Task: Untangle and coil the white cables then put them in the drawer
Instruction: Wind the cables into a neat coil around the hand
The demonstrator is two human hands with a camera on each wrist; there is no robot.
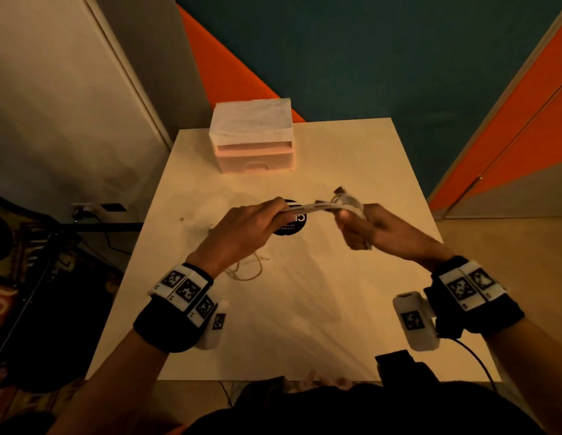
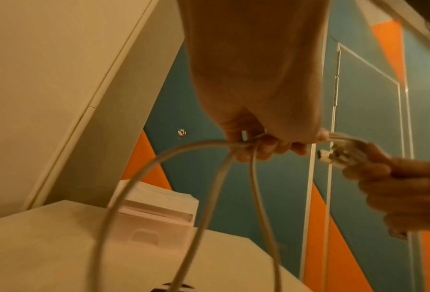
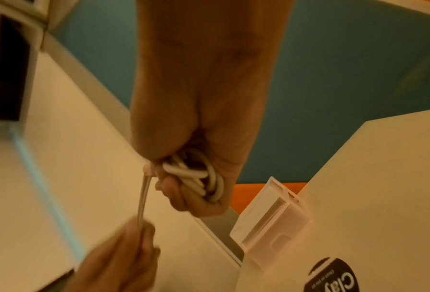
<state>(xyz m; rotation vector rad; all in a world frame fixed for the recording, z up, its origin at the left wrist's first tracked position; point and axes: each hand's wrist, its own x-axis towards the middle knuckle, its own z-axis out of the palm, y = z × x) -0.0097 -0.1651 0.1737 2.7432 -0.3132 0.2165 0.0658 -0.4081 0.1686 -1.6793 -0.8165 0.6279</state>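
White cable (image 1: 317,207): one visible, stretched between two hands above the tabletop (image 1: 304,293). Right hand (image 1: 372,229) clenches its coiled part; left hand (image 1: 248,229) pinches strands. One drawer unit (image 1: 256,142) at 12 o'clock, contents unseen.

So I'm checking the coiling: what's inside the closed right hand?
The right hand grips a bundle of white cable loops. Strands run from it to the left hand. How many loops the fingers cover, I cannot tell.
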